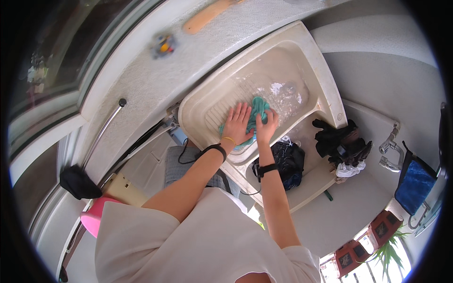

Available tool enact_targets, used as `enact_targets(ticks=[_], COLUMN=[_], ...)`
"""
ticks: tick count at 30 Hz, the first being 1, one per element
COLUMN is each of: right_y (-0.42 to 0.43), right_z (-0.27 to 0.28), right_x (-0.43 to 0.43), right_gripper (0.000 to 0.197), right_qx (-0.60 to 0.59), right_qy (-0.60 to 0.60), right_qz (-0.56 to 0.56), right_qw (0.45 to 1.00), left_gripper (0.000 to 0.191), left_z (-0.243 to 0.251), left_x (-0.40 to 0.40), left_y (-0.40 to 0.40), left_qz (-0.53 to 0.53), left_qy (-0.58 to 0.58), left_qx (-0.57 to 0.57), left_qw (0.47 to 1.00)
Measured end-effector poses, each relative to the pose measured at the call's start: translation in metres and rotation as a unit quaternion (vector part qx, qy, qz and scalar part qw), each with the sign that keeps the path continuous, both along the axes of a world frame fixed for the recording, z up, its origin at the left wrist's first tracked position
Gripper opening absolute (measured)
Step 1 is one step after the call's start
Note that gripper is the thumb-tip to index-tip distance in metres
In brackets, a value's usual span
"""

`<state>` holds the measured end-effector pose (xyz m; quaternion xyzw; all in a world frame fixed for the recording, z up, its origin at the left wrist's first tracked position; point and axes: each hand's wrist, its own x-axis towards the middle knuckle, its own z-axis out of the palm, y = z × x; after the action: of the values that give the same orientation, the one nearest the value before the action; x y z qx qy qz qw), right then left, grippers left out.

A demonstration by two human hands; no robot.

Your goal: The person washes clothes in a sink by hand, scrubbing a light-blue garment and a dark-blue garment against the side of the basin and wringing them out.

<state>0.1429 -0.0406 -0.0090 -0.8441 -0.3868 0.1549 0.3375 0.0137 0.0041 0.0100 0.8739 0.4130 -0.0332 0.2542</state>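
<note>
A wet teal cloth point(257, 106) lies bunched on the ribbed washboard slope point(216, 115) of a beige laundry sink point(198, 97). My left hand point(237, 122) presses flat on the cloth, palm down with fingers stretched out. Beside it, my right hand point(268, 125) curls its fingers and thumb around the cloth's right side. Part of the cloth is hidden under both hands. Clear water point(283, 92) pools at the deeper far end of the basin.
Right of the basin, dark wet clothes point(290, 162) lie in a lower compartment. More black clothing point(339, 138) and a white garment point(350, 169) drape over its edge. A metal tap point(391, 146) and a blue bag point(416, 185) are farther right. A wooden-handled tool point(207, 17) rests on the ledge.
</note>
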Motion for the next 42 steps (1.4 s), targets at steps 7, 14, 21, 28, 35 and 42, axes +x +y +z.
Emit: enact_targets(ticks=[7, 14, 21, 28, 35, 42], right_y=[0.001, 0.054, 0.107, 0.134, 0.034, -0.012], right_z=[0.017, -0.029, -0.056, -0.068, -0.003, 0.019], right_x=[-0.029, 0.008, 0.053, 0.099, 0.001, -0.030], right_gripper=[0.021, 0.020, 0.022, 0.033, 0.033, 0.016], right_qx=[-0.033, -0.021, -0.092, -0.086, -0.077, -0.036], right_qy=[-0.016, -0.148, -0.177, -0.271, -0.093, -0.071], right_qz=[0.051, 0.109, 0.082, 0.115, 0.138, 0.004], right_qw=[0.998, 0.983, 0.977, 0.952, 0.983, 0.997], left_gripper=[0.087, 0.075, 0.066, 0.068, 0.068, 0.047], left_z=[-0.006, -0.002, -0.005, -0.004, -0.003, -0.010], left_x=[0.002, 0.005, 0.000, 0.005, 0.002, 0.002], left_y=[-0.003, 0.000, -0.002, -0.007, -0.003, -0.004], left_qz=[0.013, 0.012, 0.040, 0.023, 0.041, -0.041], left_qy=[-0.001, 0.036, -0.027, -0.051, -0.027, 0.021], left_qx=[-0.010, -0.006, 0.034, 0.043, 0.043, 0.061], left_qw=[1.000, 0.999, 0.998, 0.998, 0.998, 0.997])
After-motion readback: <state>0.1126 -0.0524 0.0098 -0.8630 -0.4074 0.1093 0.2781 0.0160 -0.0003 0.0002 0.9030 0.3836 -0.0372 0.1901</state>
